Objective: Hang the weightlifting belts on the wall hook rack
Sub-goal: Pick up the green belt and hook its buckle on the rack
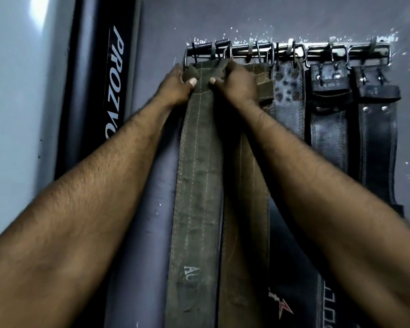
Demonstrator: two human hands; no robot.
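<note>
Left hand (175, 84), right hand (237, 84) around olive belt (197, 162)

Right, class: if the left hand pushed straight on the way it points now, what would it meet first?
Probably the metal ring at the top of the olive belt that the left hand grips, then the hook rack just above. Depth is unclear; the wall could come first.

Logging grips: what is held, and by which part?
The left hand and right hand grip the leftmost olive belt at its top end, just under the hook rack.
</note>
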